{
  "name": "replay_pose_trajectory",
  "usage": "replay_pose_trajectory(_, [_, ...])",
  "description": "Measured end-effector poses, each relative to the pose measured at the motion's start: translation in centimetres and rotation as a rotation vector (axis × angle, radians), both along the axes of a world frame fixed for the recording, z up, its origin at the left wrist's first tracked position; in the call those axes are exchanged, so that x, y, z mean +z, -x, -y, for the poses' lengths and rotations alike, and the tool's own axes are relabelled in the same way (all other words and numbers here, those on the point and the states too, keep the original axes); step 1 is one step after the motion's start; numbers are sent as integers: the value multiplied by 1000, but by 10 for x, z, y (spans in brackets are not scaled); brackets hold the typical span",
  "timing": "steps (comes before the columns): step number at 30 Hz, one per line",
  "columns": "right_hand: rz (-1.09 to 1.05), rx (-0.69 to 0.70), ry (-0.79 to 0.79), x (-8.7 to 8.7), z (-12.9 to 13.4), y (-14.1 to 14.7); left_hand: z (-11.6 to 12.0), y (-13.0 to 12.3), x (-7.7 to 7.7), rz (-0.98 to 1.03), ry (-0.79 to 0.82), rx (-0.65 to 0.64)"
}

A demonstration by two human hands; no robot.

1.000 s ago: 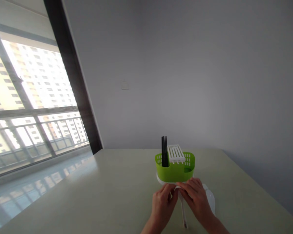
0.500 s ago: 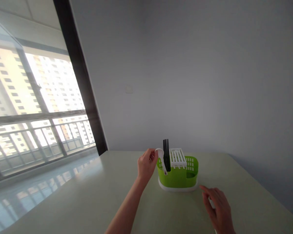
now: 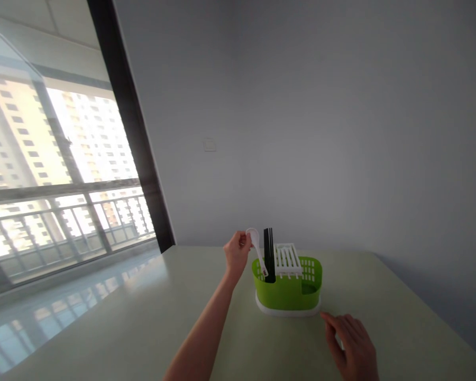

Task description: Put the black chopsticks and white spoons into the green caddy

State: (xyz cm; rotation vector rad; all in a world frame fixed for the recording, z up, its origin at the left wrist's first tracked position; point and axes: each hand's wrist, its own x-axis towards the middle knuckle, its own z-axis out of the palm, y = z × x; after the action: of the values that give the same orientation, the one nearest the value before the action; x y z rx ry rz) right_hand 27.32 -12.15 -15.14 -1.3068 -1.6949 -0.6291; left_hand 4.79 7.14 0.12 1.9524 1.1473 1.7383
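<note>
My left hand (image 3: 238,251) pinches the bowl of a white spoon (image 3: 257,247), whose handle slants down to the right over the left end of a green basket (image 3: 285,296). Several black chopsticks (image 3: 268,254) stand upright in the basket, just right of the spoon. A white slatted rack (image 3: 287,259) lies across the basket's middle. My right hand (image 3: 351,341) is beside the basket's front right corner, fingers loosely bent and apart, with nothing visible in it. Whether its fingertip touches the basket's white base (image 3: 289,313) I cannot tell.
The basket stands on a pale green table (image 3: 182,312). Behind the table is a grey wall (image 3: 321,132) with a switch plate (image 3: 209,145). On the left, a large window (image 3: 63,159) with a dark frame (image 3: 130,121) looks out on tall buildings.
My left hand has lifted the spoon a little up and to the left, so its handle end is higher at the basket's rim. My right hand has shifted slightly down.
</note>
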Motion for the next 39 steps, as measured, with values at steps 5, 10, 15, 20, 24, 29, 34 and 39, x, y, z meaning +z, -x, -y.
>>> replay_pose_trajectory(5, [-6,-21,17,-3,0,-1,-6,-7,-30,-314,119,29])
replay_pose_trajectory(10, [-13,-68,21,-5,-3,-7,-5,-17,-51,-427,191,120])
replay_pose_trajectory(15, [-83,-104,43,-5,-5,-14,2,-20,-48,-614,124,280])
replay_pose_trajectory(20, [-140,-161,65,-12,-6,-20,2,-13,-41,-706,173,293])
replay_pose_trajectory(24, [-131,-174,141,-15,-9,-23,-1,-9,-39,-718,182,285])
replay_pose_trajectory(29, [-146,-272,244,-17,-11,-39,8,-2,-35,-639,181,299])
replay_pose_trajectory(34, [-106,-412,284,-26,-9,-56,54,7,-49,-389,62,274])
replay_pose_trajectory(39, [-66,-449,335,-33,-9,-52,104,5,-96,-374,71,26])
